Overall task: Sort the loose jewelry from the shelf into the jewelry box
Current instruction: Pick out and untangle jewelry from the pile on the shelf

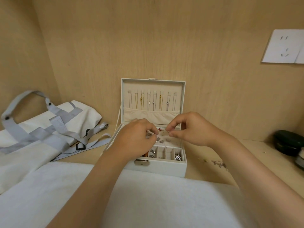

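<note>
The fingers (152, 129) of the left hand (136, 137) are curled and pinch a small silver piece (148, 135). The fingers (171, 128) of the right hand (190, 129) are curled too, with thumb and forefinger tip to tip. If something is between them I cannot tell; it is too small.

Both hands hover close together over the flat back section (166, 141) of the open jewelry box (158, 167), where some small pieces already lie. The front compartments (164, 153) hold a few more.

I judge that the step in hand is placing or fixing one small piece into the box, perhaps an earring. The next move calls for a fine, slow release in the right section.

More loose jewelry (219, 164) waits on the shelf (202, 153), to the right of the box, so the task seems not finished.
</note>
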A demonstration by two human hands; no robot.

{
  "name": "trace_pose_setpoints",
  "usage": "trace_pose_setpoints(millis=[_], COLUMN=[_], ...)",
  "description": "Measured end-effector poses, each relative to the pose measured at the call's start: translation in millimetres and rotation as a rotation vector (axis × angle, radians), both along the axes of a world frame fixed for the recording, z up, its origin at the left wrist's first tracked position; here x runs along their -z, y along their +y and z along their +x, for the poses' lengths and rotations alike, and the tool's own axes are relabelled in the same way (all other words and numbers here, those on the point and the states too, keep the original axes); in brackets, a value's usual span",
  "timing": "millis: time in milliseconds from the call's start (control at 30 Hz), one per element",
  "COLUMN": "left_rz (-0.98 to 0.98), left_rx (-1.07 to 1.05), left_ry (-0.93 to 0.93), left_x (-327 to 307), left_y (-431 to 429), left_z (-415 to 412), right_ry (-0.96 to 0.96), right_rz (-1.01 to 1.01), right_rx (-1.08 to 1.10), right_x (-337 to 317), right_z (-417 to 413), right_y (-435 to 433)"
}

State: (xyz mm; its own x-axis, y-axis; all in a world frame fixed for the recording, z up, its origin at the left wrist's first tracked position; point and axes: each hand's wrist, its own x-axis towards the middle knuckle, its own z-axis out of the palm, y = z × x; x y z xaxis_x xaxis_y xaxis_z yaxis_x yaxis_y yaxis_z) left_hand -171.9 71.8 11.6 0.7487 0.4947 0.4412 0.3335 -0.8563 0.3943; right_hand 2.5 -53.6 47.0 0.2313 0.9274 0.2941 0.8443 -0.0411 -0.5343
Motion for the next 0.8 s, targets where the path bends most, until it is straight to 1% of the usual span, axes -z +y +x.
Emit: trace_pose_setpoints(millis=[67, 167, 333, 433, 533, 633, 700, 800], left_rz=[0.016, 0.046, 0.114, 0.124, 0.094, 0.086, 0.066, -0.007], left_rx=[-0.020, 0.048, 0.177, 0.216, 0.220, 0.202, 0.182, 0.177], left_ry=[-0.019, -0.027, 0.028, 0.126, 0.246, 0.332, 0.352, 0.320], left_x=[-3, -10, -17, -14, -9, 0, 8, 14], left_y=[-11, -32, -66, -80, -87, -88, -86, -81], left_z=[6, 22, 62, 85, 103, 115, 119, 121], right_ry=[-0.001, -0.022, -0.130, -0.150, -0.119, -0.094, -0.127, -0.152], right_rz=[0.027, 0.008, -0.148, -0.239, -0.298, -0.301, -0.305, -0.297], right_rx=[0.032, 0.087, 0.177, 0.194, 0.190, 0.182, 0.171, 0.174], right_x=[-3, -2, 17, 35, 45, 49, 53, 55], right_z=[8, 25, 56, 68, 72, 72, 72, 73], right_y=[-15, -41, -78, -88, -90, -86, -82, -78])
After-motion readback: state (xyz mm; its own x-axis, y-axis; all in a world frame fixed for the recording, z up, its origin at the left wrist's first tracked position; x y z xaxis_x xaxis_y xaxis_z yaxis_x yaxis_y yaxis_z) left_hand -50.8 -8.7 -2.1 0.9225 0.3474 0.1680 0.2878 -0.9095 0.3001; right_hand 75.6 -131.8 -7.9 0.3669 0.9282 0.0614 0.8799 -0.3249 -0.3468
